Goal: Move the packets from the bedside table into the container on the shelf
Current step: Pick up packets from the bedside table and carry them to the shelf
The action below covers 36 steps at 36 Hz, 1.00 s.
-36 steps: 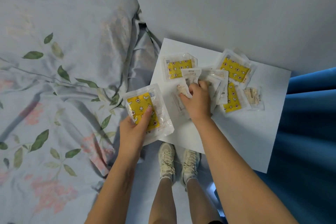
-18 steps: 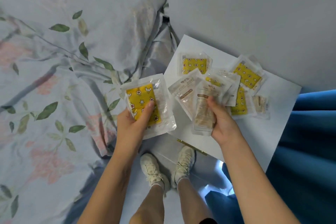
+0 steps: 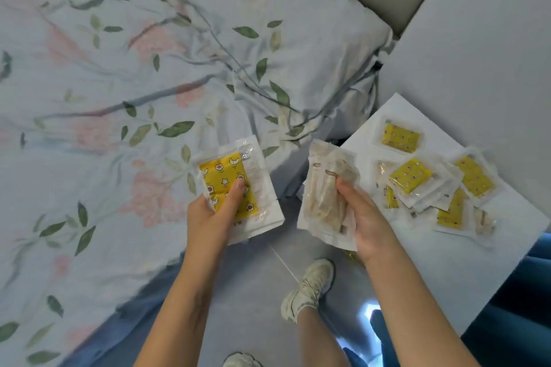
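Note:
My left hand (image 3: 214, 214) grips a clear packet with a yellow patterned insert (image 3: 235, 188), held above the gap between bed and table. My right hand (image 3: 362, 217) holds a small bunch of pale beige packets (image 3: 325, 188) just off the left edge of the white bedside table (image 3: 465, 271). Several more packets (image 3: 423, 182), most with yellow inserts, lie in a loose pile on the table's far half. No shelf or container is in view.
A bed with a floral sheet and pillow (image 3: 149, 98) fills the left side. Grey floor and my feet in white shoes (image 3: 310, 286) lie between bed and table. A blue curtain (image 3: 512, 322) hangs at the right. A pale wall (image 3: 492, 39) stands behind the table.
My right hand picked up the beige packets from the table and drew them left, off its edge. The view swung left, so the table now sits at the right. My left hand keeps its packet.

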### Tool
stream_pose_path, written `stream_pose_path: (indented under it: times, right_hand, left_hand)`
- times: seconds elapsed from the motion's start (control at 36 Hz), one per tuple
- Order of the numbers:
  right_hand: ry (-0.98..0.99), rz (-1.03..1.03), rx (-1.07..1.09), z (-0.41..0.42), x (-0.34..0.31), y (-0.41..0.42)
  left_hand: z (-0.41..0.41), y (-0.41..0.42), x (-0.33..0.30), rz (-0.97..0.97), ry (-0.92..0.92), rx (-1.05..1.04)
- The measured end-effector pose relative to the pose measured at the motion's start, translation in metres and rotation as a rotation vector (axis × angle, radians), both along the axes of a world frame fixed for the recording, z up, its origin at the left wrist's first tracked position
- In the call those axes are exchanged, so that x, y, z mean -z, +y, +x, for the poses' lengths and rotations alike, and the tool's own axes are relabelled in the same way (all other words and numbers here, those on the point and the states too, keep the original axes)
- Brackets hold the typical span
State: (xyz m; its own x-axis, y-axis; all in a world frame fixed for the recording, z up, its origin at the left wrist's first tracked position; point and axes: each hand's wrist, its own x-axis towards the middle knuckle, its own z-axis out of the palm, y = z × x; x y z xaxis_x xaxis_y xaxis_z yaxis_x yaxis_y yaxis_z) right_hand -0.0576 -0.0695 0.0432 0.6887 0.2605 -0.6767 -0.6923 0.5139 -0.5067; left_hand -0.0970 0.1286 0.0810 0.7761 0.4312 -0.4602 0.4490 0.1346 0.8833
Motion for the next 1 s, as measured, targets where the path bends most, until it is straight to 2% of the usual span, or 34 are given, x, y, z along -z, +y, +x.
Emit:
stream_pose_path:
  times: [0.22, 0.33, 0.47, 0.69, 0.81, 1.0]
  right_hand:
    - [-0.163, -0.019, -0.264, -0.073, -0.097, 0.130]
    - [-0.234, 0.017, -0.418, -0.138, -0.155, 0.217]
    - [-0.370, -0.015, -0.613, -0.234, -0.224, 0.318]
    - [-0.495, -0.040, -0.914, -0.368, -0.309, 0.442]
    - [-0.556, -0.040, -1.042, -0.418, -0.337, 0.491]
    - [-0.725, -0.074, -1.232, -0.475, -0.354, 0.569]
  left_hand:
    - [-0.116, 0.122, -0.079, 0.157, -0.113, -0.230]
    - [-0.207, 0.195, -0.138, 0.220, -0.148, -0.368]
    - [-0.343, 0.264, -0.205, 0.209, -0.128, -0.616]
    - [-0.522, 0.316, -0.267, 0.201, -0.124, -0.921]
    - [-0.578, 0.333, -0.288, 0.178, -0.178, -1.098]
    - [-0.650, 0.380, -0.311, 0.150, -0.178, -1.281]
